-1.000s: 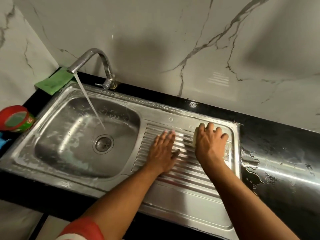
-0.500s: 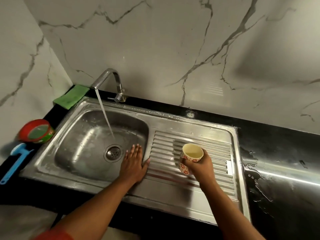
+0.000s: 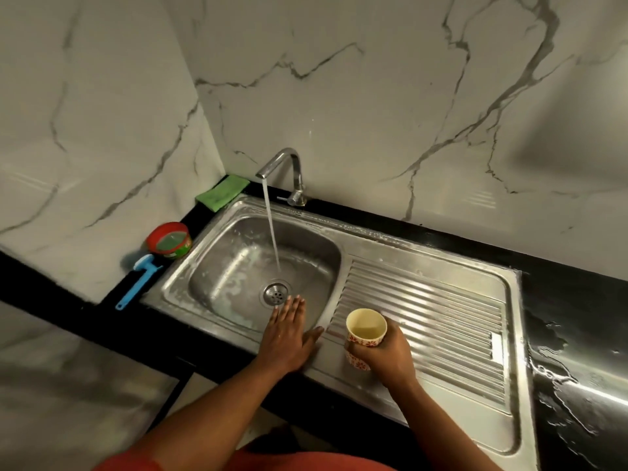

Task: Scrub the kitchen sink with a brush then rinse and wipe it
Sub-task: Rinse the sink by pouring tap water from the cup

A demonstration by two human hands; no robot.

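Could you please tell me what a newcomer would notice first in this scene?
Water runs from the tap into the steel sink at centre. Just in front, the right hand holds a flowered cup at the ribbed drainboard, while the left hand lies flat on the sink's near edge. A blue brush lies on the black counter at far left.

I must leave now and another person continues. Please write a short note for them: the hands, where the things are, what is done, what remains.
Left hand: open, flat on the front rim of the sink.
Right hand: grip around the patterned cup, held upright over the drainboard.
Tap is running into the basin.
The blue brush lies on the counter left of the sink, near the red tub. The green pad is in the back corner.
Done: scrubbing, it seems, as the brush is set down.
Left: rinse off the whitish residue, close the tap, wipe.
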